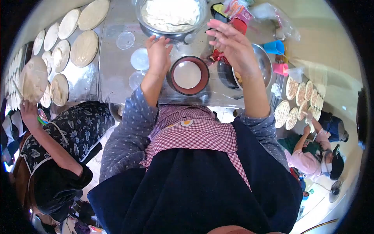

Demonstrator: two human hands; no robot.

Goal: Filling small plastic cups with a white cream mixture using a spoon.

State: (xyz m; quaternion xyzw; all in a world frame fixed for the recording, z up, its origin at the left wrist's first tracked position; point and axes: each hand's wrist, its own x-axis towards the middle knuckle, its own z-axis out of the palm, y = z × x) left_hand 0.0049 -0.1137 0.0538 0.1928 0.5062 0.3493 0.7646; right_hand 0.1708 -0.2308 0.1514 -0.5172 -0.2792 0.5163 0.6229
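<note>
My left hand (157, 55) is raised over the steel table (117, 70), with nothing held and the fingers apart. It is between a clear round lid-like disc (139, 59) and a round dark pot with a reddish-brown inner wall (204, 71). Smooth white contents (187, 75) show inside the pot. Up and to the right, my right hand (233, 44) is also bare, fingers spread, above a red wrapper (219, 55). Beyond both hands stands a large metal bowl (138, 17) of white, lumpy food (172, 13), with a utensil lying in it.
At left, a co-worker's hand (30, 115) touches a flat dough round (33, 79); several more dough rounds (84, 48) lie nearby. A steel bowl (264, 65), blue cup (274, 47) and pink cup (280, 69) stand at right. Farther right, another person (309, 158) works beside browned flatbreads (282, 114).
</note>
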